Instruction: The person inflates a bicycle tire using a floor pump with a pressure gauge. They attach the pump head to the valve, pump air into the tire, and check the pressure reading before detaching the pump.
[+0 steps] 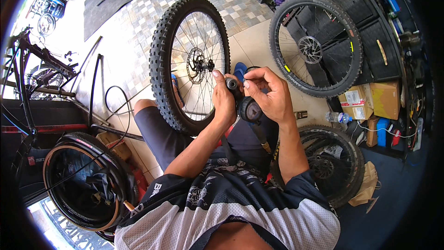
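Above my lap, my left hand [224, 96] is wrapped round the dark body of a tire inflator with a round gauge [250, 109]. The gauge hangs just below my fingers and faces up. Close beside it, my right hand [268, 93] has thumb and forefinger pinched near the inflator's round end [231, 83]. What the pinch holds, if anything, is too small to make out. A bicycle wheel with a knobby tire [162, 67] stands upright between my legs, just beyond my left hand. Its spokes and brake disc [196, 66] show, and neither hand touches it.
Another wheel [277, 48] leans on black cabinets [372, 53] at the right. More wheels rest at lower right [356, 157] and lower left [48, 171]. A bike frame [34, 55] and a black hose [107, 95] are at left. Cardboard boxes [385, 99] and a plastic bottle [339, 117] sit right.
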Available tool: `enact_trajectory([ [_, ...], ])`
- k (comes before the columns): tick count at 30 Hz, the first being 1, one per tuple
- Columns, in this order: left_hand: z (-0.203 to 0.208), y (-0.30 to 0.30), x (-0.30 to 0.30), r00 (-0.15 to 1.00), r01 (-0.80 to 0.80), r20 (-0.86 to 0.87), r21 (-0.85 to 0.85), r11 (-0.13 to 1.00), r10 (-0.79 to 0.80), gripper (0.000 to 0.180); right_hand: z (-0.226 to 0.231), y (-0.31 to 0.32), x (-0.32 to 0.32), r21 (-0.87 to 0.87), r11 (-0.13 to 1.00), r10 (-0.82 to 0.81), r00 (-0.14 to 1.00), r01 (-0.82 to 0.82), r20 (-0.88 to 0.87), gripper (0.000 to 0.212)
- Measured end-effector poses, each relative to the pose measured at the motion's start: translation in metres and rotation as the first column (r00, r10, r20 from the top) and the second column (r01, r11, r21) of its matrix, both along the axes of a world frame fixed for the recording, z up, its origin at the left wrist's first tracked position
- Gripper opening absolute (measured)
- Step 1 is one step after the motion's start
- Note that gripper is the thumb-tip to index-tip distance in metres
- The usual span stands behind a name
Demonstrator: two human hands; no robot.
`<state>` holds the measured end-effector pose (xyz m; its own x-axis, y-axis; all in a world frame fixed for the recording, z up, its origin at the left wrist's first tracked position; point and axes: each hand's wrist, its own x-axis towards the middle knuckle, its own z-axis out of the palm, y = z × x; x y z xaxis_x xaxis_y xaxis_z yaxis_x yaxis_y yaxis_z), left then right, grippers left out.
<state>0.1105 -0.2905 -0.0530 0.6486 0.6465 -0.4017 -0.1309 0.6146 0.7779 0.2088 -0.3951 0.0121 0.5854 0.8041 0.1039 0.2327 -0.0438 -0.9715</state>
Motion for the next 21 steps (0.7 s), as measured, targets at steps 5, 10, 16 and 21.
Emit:
enact_trajectory([
  [5, 0.003, -0.001, -0.001, 1.0, 0.005, -0.021, 0.044, 0.999, -0.004, 0.076, 0.001, 0.001, -0.001, 0.002, 1.0, -0.021, 0.999, 0.021, 0.043, 0.018],
  [10, 0.008, -0.003, -0.001, 1.0, -0.002, -0.024, 0.077, 0.997, 0.003, 0.075, -0.001, 0.002, -0.004, -0.034, 0.999, -0.036, 0.999, 0.037, 0.021, 0.018],
  [16, 0.011, -0.004, -0.002, 0.996, 0.024, -0.088, 0.104, 0.994, -0.015, 0.073, 0.004, 0.004, -0.007, -0.033, 0.999, -0.034, 0.979, 0.042, 0.202, 0.014],
  [21, 0.008, -0.004, -0.003, 0.997, 0.046, -0.073, 0.114, 0.992, -0.038, 0.071, 0.007, 0.006, -0.01, -0.032, 0.999, -0.018, 0.923, 0.033, 0.385, 0.015],
])
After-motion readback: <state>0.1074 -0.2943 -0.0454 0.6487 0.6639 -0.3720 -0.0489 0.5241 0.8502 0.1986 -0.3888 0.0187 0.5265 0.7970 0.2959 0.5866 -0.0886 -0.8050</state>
